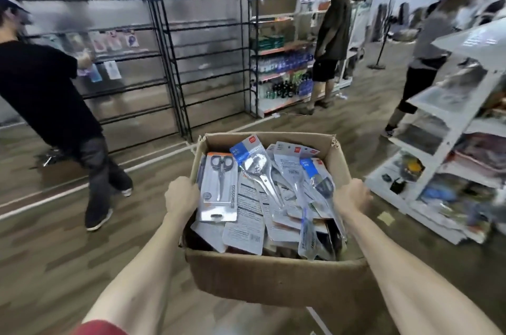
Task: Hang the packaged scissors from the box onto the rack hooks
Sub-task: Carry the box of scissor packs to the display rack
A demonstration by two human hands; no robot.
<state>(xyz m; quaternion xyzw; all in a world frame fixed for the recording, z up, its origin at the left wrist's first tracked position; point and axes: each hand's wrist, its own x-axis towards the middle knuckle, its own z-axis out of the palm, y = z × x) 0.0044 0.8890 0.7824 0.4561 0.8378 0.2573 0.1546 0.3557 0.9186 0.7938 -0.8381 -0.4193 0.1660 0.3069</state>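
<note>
Left hand (182, 195) grips the left wall of the box (273, 274) at its rim, fingers curled over the edge, and right hand (351, 196) grips the right wall the same way, so the box hangs between the two forearms above the floor (54, 266). The box is open at the top and heaped with packaged scissors (260, 197), lying flat and crossed over one another. One pack (219, 184) with grey handles lies face up just beside the left hand; clear-fronted packs with blue cards lean toward the right hand. None is held by either hand. The black wire rack (175, 60) stands well apart, beyond the box and to its left, against the far wall. A few hung items (115, 41) show on its left section, blurred. A person in black (41, 88) stands at that section. A white shelf (451, 129) leans in at the right.
</note>
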